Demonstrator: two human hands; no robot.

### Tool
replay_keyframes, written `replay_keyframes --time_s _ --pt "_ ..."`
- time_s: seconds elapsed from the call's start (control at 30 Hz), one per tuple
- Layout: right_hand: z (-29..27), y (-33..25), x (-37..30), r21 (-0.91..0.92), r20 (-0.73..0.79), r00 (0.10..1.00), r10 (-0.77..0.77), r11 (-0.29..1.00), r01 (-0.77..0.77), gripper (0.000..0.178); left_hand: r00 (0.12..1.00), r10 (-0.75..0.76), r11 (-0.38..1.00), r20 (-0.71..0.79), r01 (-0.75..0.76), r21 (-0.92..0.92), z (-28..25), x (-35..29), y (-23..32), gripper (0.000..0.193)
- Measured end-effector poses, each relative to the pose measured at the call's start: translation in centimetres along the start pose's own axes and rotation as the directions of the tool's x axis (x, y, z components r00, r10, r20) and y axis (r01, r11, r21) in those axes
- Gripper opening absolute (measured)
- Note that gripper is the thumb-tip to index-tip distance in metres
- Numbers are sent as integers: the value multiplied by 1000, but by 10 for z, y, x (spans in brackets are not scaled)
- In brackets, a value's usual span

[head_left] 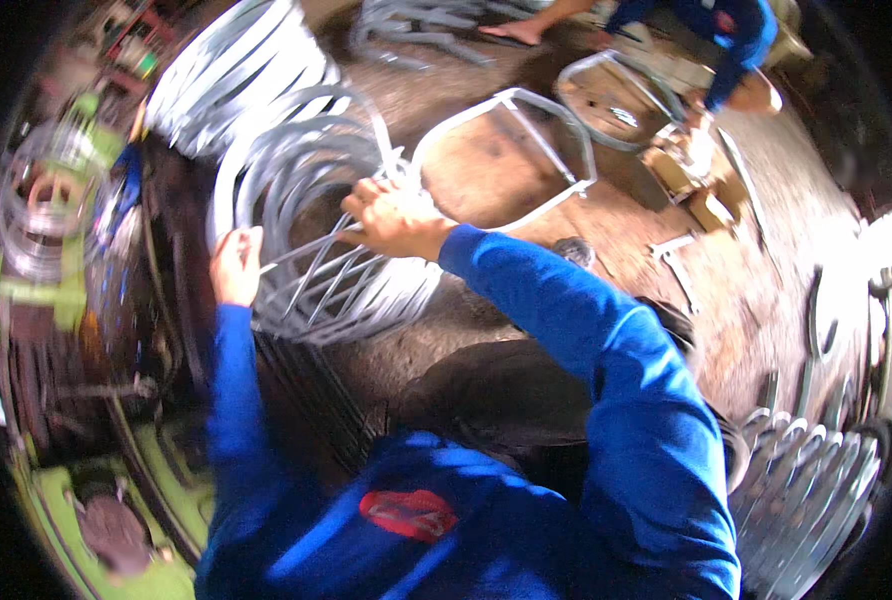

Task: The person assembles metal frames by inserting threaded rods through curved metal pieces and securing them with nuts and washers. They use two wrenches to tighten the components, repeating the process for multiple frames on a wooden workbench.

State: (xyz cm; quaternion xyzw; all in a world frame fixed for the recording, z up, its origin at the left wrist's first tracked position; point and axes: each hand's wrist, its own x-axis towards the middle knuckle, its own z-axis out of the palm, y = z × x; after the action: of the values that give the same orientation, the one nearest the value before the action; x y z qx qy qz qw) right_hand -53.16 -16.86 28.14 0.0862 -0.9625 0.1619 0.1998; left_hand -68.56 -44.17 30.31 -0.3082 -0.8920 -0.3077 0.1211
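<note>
A stack of bent grey metal frames [351,290], each a rounded loop with a straight crossbar, stands on the floor in front of me. My left hand [236,265] is closed at the left side of the topmost metal frame [318,92], close to one end of its crossbar. At the frame's right side, my right hand [396,215] has its fingers curled round the metal. Motion blur hides the exact finger contact. Just right of my right hand, a single looped frame with a crossbar [549,135] lies on the floor.
Another bundle of metal frames [241,75] stands behind the stack. At far right, a person in a blue sleeve [741,60] reaches toward cardboard boxes [711,205] beside another looped frame [576,70]. A row of curved tubes [806,490] is at lower right; green machinery [96,510] lies left.
</note>
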Motion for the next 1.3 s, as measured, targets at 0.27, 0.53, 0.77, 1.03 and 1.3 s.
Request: replay_keyframes --time_s 0.27,0.53,0.77,1.03,1.3 --pt "-235 64 -180 -99 68 920 387 920 -380 32 951 226 818 211 -67 -572 219 -69 264 14" --pt "-342 -36 -449 -43 -130 324 937 322 -946 26 716 -38 826 697 -370 425 467 -85 138 37" --pt "-347 -81 -482 306 -13 34 999 36 -951 34 516 184 666 836 -691 280 465 -47 81 19" --pt "-366 -92 -499 251 -303 105 947 185 -950 33 466 745 568 478 -818 -87 348 7 356 24" --pt "-375 -111 -518 21 -339 234 911 256 -966 36 360 706 531 609 -839 -120 230 94 592 65"
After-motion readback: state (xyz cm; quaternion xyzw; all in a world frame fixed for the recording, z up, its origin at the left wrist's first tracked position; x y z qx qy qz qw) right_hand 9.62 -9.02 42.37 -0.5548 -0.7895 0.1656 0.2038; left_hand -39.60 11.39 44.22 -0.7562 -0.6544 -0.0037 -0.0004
